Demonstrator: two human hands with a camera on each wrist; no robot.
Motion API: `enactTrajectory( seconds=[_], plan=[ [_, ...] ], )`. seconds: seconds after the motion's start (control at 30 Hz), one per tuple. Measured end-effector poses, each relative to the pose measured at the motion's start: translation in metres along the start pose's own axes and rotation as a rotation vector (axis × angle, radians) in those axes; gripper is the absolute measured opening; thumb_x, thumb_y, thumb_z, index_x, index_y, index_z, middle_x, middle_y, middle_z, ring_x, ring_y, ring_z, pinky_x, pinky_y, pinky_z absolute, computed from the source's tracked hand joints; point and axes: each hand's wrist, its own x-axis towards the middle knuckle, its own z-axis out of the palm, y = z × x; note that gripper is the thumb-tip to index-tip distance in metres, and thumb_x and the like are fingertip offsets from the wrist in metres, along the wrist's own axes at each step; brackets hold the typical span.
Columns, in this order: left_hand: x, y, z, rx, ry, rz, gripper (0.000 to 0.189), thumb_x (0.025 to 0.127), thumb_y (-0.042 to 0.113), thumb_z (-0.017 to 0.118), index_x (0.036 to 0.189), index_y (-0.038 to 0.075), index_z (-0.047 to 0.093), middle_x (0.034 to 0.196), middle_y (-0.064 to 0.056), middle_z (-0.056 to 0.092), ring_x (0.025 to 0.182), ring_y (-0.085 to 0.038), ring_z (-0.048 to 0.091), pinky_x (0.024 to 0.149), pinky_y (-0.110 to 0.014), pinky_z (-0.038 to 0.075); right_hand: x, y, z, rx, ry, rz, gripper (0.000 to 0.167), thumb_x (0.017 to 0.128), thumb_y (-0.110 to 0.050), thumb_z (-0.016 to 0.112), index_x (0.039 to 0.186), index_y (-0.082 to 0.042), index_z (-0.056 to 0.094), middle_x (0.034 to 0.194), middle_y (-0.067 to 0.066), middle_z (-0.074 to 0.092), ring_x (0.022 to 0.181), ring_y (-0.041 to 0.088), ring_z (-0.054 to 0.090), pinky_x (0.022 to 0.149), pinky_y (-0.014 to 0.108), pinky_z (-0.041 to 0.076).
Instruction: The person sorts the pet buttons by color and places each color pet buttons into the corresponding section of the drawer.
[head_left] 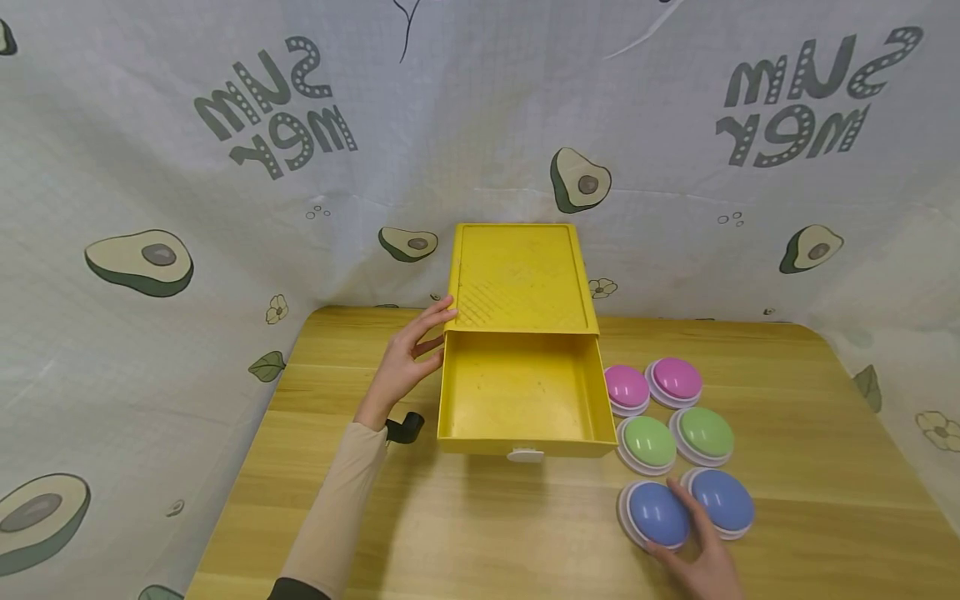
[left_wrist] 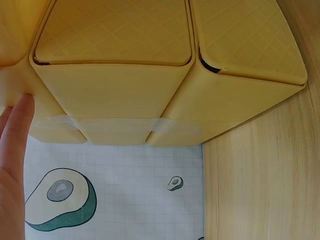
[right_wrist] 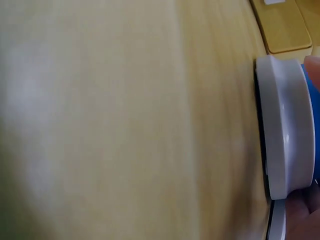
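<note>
The left hand (head_left: 405,367), fingers extended, is touching the yellow plastic drawer box (head_left: 525,279) from the left — the right hand (head_left: 707,557) is gripping a round, white-based blue button (head_left: 658,514) beside its blue twin (head_left: 722,498).

The drawer unit (head_left: 525,275) looks plastic, partly crosshatched, the round buttons (head_left: 650,441) glossy plastic, the tabletop (head_left: 465,533) grained wood.

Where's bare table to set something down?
In front of the open yellow drawer, between the left sleeve and the left blue button by the right hand; also right of the green buttons. The drawer floor is bare. Crowded: the drawer's right side, packed with green and pink buttons.
</note>
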Motion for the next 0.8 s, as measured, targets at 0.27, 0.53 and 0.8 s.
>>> enactTrajectory(
  seconds=[0.27,0.53,0.8],
  plan=[
    [0.0,0.0,0.0,0.014,-0.008,0.028,0.05,0.083,-0.022,0.053,0.132,-0.009,0.05,0.149,-0.019,0.035,0.131,-0.033,0.04,0.095,-0.051,0.044,0.0,-0.003,0.001,-0.01,-0.017,0.137,0.095,0.066,0.0,0.082,0.148,-0.012,0.035,0.146,-0.017,0.032,0.131,0.0,0.024,0.11,0.024,0.018],
    [0.0,-0.002,0.0,0.0,-0.013,0.021,0.05,0.084,-0.021,0.052,0.132,-0.008,0.049,0.149,-0.018,0.034,0.133,-0.032,0.039,0.096,-0.052,0.044,0.007,-0.012,-0.006,0.035,-0.048,0.332,0.094,0.07,-0.006,0.082,0.149,-0.017,0.033,0.15,0.025,0.028,0.137,0.04,0.022,0.109,0.056,0.018],
    [0.0,-0.002,-0.001,-0.012,-0.008,0.01,0.051,0.084,-0.021,0.052,0.133,-0.008,0.049,0.15,-0.017,0.034,0.133,-0.03,0.038,0.097,-0.052,0.043,0.018,-0.027,-0.015,0.106,0.022,0.188,0.085,0.074,0.005,0.077,0.147,-0.014,0.039,0.131,-0.03,0.038,0.11,-0.016,0.035,0.085,0.004,0.03]
  ],
)
